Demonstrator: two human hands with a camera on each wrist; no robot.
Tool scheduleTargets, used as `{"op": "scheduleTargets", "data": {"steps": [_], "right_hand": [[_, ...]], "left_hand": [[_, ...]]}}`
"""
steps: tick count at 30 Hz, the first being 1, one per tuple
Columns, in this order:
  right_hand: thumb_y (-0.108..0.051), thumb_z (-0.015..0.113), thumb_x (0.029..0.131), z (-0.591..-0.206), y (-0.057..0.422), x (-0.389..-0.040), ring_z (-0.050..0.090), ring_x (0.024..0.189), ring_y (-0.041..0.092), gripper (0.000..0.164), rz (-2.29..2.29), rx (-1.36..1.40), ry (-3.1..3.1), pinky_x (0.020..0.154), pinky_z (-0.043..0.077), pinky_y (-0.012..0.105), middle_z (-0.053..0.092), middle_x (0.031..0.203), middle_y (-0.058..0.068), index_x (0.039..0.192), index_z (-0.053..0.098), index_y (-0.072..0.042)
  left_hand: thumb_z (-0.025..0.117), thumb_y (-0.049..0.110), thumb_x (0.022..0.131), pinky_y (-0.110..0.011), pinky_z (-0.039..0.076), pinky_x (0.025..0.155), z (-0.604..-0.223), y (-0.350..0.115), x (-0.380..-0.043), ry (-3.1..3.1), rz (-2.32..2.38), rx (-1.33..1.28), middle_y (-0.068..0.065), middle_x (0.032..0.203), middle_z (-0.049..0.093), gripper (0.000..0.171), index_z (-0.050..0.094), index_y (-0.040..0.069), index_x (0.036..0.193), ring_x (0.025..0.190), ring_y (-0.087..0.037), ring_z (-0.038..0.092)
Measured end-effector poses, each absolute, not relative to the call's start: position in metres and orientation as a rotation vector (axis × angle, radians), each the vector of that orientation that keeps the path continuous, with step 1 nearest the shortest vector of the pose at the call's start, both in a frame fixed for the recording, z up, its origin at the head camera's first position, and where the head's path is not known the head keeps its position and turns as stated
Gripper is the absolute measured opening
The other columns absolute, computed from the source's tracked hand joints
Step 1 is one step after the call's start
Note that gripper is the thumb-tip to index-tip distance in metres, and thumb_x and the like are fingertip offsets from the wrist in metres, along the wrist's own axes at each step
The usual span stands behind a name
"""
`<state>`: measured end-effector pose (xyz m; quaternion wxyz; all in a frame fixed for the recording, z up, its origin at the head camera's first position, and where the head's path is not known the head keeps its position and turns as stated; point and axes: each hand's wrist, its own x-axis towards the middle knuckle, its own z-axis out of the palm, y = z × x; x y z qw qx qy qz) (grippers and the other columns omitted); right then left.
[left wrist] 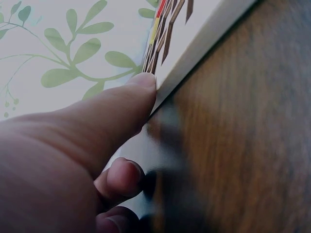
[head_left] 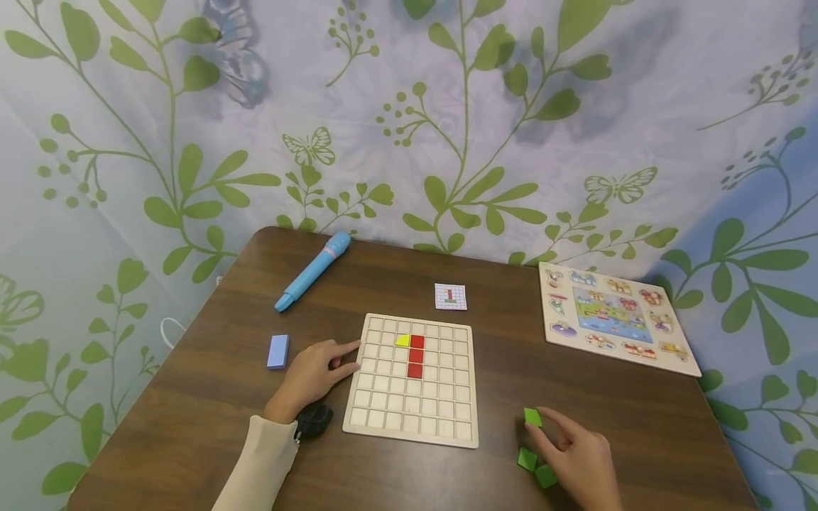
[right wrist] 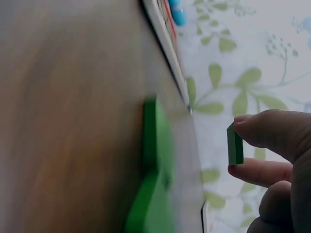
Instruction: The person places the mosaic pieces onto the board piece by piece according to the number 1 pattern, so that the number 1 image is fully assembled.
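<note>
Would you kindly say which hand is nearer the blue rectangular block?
The left hand, just right of the blue rectangular block; the right hand is farther off, past the wooden grid board.

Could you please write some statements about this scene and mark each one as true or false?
1. The right hand pinches a green tile. True.
2. Three red tiles form a column on the gridded board. True.
3. The yellow piece lies to the right of the red tiles. False: in the head view, the yellow piece is left of the top red one.
4. The left hand grips the blue block. False: the left hand touches the board's edge; the blue block lies on the table.
5. Two other green tiles show near the right hand. True.
</note>
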<state>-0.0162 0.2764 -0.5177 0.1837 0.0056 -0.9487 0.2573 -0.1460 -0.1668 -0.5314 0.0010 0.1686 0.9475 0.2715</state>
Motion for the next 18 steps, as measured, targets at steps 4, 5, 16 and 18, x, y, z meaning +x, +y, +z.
{"op": "scheduleTargets", "data": {"steps": [4, 5, 16, 18], "right_hand": [[-0.028, 0.09, 0.08, -0.514, 0.257, -0.027, 0.015, 0.047, -0.004, 0.028, 0.763, 0.069, -2.666, 0.043, 0.02, 0.02, 0.022, 0.053, -0.021, 0.103, 0.08, -0.016], [-0.028, 0.091, 0.079, -0.513, 0.252, -0.03, 0.014, 0.047, -0.005, 0.028, 0.767, 0.088, -2.658, 0.042, 0.019, 0.019, 0.021, 0.053, -0.022, 0.102, 0.08, -0.016], [-0.031, 0.092, 0.077, -0.506, 0.204, -0.053, 0.011, 0.05, -0.012, 0.028, 0.793, 0.25, -2.591, 0.045, 0.013, 0.015, 0.016, 0.055, -0.027, 0.099, 0.08, -0.02], [-0.032, 0.092, 0.077, -0.505, 0.198, -0.056, 0.011, 0.05, -0.011, 0.029, 0.797, 0.259, -2.597, 0.045, 0.013, 0.015, 0.016, 0.054, -0.027, 0.1, 0.081, -0.019]], "left_hand": [[0.076, 0.04, 0.093, -0.028, 0.033, 0.059, -0.532, -0.167, -0.146, 2.982, 0.854, 0.534, 0.009, 0.072, 0.043, 0.049, 0.068, 0.026, 0.138, 0.061, -0.009, 0.037], [0.077, 0.04, 0.093, -0.028, 0.033, 0.059, -0.532, -0.167, -0.146, 2.984, 0.854, 0.536, 0.01, 0.072, 0.043, 0.049, 0.068, 0.025, 0.138, 0.061, -0.009, 0.037], [0.076, 0.04, 0.093, -0.027, 0.033, 0.059, -0.53, -0.166, -0.144, 2.986, 0.848, 0.528, 0.01, 0.072, 0.044, 0.048, 0.067, 0.026, 0.138, 0.06, -0.008, 0.038], [0.076, 0.04, 0.093, -0.028, 0.034, 0.059, -0.53, -0.166, -0.144, 2.991, 0.851, 0.532, 0.01, 0.072, 0.044, 0.048, 0.068, 0.026, 0.138, 0.06, -0.008, 0.038]]}}
